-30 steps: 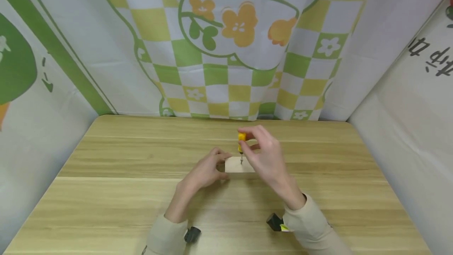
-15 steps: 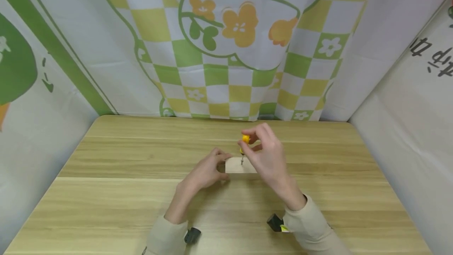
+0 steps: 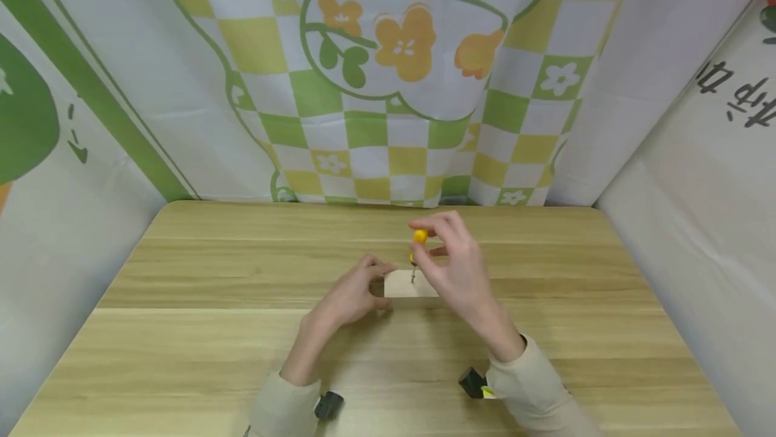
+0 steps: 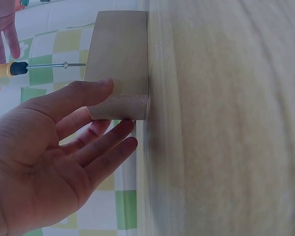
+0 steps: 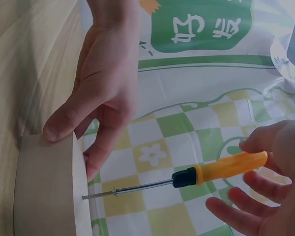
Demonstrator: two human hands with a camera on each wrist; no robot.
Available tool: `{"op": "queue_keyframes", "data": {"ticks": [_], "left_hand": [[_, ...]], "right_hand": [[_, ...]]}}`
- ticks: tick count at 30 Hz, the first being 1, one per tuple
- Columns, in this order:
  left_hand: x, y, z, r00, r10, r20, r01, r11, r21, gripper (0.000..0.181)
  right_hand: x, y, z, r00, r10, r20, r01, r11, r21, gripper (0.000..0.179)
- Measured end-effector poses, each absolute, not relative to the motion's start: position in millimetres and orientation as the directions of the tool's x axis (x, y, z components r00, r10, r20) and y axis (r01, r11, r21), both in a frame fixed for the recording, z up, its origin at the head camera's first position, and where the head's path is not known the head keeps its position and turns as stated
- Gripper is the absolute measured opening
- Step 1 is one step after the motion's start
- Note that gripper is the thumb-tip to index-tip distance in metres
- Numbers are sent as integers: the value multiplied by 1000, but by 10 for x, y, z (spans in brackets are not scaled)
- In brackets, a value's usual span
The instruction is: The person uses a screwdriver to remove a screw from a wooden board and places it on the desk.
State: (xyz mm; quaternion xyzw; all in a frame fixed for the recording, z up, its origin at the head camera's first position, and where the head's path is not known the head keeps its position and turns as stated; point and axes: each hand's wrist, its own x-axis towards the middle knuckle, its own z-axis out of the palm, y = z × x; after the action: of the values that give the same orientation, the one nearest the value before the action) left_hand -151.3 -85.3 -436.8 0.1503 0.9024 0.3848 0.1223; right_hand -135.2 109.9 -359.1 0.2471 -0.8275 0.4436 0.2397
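Note:
A pale wooden block [image 3: 400,284] stands on the table, and my left hand [image 3: 347,297] grips its left end between thumb and fingers. A screw [image 5: 99,195] sticks up from the block's top face, its thread still largely showing. On the screw's head rests the shaft of a screwdriver [image 5: 231,166] with a yellow handle and black collar. My right hand [image 3: 457,265] pinches the handle near its end with thumb and fingertips; some of its other fingers are spread apart in the right wrist view. In the head view this hand covers the block's right end.
The wood-grain table [image 3: 200,356] spreads around both hands. Behind it hangs a green, yellow and white checked curtain [image 3: 370,130], with pale cloth walls at both sides. Black wrist cameras [image 3: 471,383] sit at the sleeves.
The screwdriver's handle has tilted slightly to the right and my right fingers have shifted around its end. My left hand keeps holding the block in place. The head view has shifted slightly.

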Motion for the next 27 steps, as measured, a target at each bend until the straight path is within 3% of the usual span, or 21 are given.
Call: {"op": "queue_keyframes", "data": {"ticks": [9, 17, 27], "left_hand": [[-1503, -859, -4365, -920, 381, -89, 201, 656, 728, 64], [-1503, -851, -4364, -923, 372, -92, 188, 647, 739, 64], [-1508, -855, -4386, -923, 371, -99, 176, 639, 749, 64]], "right_hand": [[-1371, 1088, -3617, -747, -186, 639, -624, 528, -576, 26], [-1358, 1069, -3597, -747, -236, 621, -635, 530, -563, 40], [-1378, 1087, -3646, -723, -201, 661, -646, 538, -542, 33]]}}
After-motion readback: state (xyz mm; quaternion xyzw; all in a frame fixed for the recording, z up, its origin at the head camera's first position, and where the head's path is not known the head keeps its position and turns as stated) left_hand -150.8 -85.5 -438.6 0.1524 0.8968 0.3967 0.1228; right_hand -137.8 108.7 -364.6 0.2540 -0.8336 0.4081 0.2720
